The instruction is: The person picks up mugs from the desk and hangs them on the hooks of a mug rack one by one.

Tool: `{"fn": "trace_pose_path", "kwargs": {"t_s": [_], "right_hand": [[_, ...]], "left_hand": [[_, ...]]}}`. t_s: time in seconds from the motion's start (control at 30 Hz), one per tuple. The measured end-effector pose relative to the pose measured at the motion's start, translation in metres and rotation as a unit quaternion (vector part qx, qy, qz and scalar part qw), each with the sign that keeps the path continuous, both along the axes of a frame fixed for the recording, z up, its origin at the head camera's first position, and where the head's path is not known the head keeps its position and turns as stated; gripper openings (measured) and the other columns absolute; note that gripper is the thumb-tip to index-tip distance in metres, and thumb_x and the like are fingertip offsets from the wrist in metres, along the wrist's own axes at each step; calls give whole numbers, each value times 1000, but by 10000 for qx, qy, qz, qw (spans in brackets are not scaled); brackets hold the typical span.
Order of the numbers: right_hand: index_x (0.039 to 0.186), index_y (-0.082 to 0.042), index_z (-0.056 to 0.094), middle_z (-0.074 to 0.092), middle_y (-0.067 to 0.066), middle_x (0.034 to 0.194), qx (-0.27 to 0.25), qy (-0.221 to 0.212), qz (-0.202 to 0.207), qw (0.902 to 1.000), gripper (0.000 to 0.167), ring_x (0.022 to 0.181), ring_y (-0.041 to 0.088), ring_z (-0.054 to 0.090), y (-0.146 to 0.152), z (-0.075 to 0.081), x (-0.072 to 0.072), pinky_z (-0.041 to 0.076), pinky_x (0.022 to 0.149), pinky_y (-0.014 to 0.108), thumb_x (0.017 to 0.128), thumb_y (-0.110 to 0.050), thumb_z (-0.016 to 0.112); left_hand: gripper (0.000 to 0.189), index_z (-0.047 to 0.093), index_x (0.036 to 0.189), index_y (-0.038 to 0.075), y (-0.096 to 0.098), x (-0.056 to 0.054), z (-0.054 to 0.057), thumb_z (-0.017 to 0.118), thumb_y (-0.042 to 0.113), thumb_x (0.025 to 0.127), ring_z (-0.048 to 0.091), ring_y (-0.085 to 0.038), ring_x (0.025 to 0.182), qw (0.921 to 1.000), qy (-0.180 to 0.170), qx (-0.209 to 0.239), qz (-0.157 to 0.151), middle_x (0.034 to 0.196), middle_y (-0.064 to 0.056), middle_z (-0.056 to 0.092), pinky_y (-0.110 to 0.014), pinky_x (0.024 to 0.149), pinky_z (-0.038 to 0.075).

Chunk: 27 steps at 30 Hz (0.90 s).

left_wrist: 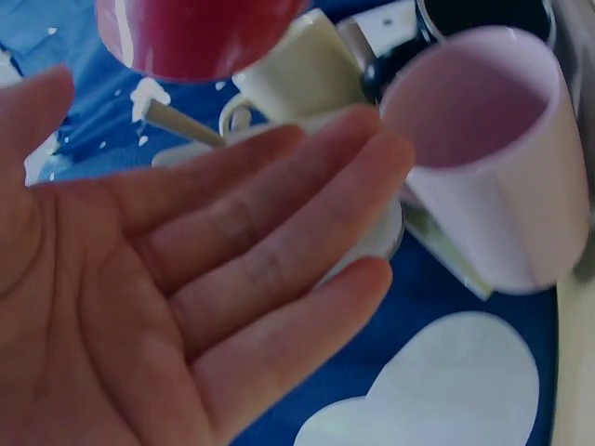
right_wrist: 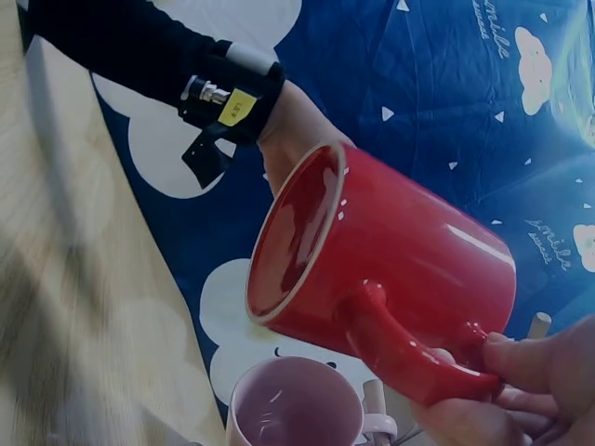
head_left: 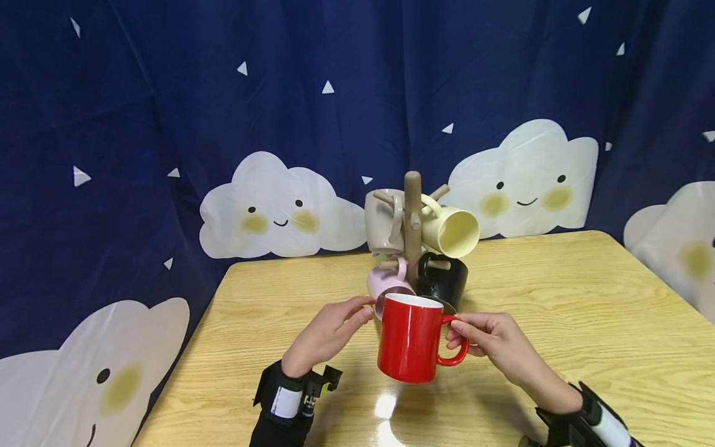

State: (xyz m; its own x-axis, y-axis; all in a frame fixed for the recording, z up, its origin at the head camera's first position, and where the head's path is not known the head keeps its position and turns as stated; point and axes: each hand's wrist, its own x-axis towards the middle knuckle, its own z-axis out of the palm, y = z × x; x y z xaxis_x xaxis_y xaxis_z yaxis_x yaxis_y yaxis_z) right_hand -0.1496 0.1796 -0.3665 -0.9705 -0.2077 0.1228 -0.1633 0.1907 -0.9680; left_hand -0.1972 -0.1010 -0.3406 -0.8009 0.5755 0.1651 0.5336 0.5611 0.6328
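Observation:
My right hand pinches the handle of a glossy red mug with a white inside, holding it above the table in front of a wooden mug tree. In the right wrist view the red mug shows its base, with fingers and thumb on the handle. My left hand is left of the red mug, fingers extended. Its fingertips lie close to the pink mug on a low peg; whether they touch cannot be told. The left wrist view shows the palm holding nothing.
On the tree also hang a beige mug, a pale yellow mug and a black mug. Light wood tabletop surrounds it. Behind stands a dark blue curtain with smiling clouds.

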Motion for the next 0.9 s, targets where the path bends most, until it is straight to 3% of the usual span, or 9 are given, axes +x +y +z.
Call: {"fn": "trace_pose_path", "kwargs": {"t_s": [0.13,0.27,0.43,0.63,0.7,0.77,0.9], "right_hand": [[96,15,61,67,-7,74,52,190,62,9998,27,68,5,63,-2,0,3,53,60,20,90,-11,57],[98,15,61,67,-5,75,105,155,-21,9998,28,70,5,63,-3,0,6,55,65,21,90,-12,58],[103,13,62,68,0,77,140,174,-154,9996,29,72,5,64,-5,2,9,55,70,22,89,-12,58],[98,4,66,69,3,78,547,423,-245,9973,23,74,3,62,-5,3,11,54,69,21,89,-15,59],[97,4,67,69,3,79,641,375,-198,9970,22,74,2,61,-4,4,10,53,67,21,90,-16,59],[98,5,66,69,6,80,687,280,-92,9972,23,74,3,62,-2,5,8,53,66,22,90,-16,58],[103,8,64,70,13,86,720,84,223,9971,28,76,4,65,3,7,4,53,68,23,89,-16,60]], "left_hand": [[45,52,128,7,5,1,-1,36,38,99,61,-22,103,9989,-146,440,121,115,-10,64,-41,88,49],[53,42,136,8,14,3,-2,43,42,95,57,-28,110,9920,-845,866,354,123,-13,58,-44,89,49],[82,23,144,13,33,5,-8,67,39,80,48,-32,118,9663,-1999,1526,549,136,-12,46,-45,88,49],[65,39,130,23,51,8,-19,74,17,75,51,-22,109,9294,-2691,2511,-264,123,-3,53,-38,84,50],[61,42,127,24,55,9,-22,74,15,75,52,-21,108,9207,-2805,2691,-361,122,-1,54,-37,83,50],[59,44,124,25,57,10,-25,74,17,75,53,-20,106,9180,-2828,2766,-265,119,0,55,-36,82,50],[57,46,123,24,58,9,-27,75,19,74,55,-20,104,9207,-2810,2704,-126,117,0,56,-36,81,50]]}}
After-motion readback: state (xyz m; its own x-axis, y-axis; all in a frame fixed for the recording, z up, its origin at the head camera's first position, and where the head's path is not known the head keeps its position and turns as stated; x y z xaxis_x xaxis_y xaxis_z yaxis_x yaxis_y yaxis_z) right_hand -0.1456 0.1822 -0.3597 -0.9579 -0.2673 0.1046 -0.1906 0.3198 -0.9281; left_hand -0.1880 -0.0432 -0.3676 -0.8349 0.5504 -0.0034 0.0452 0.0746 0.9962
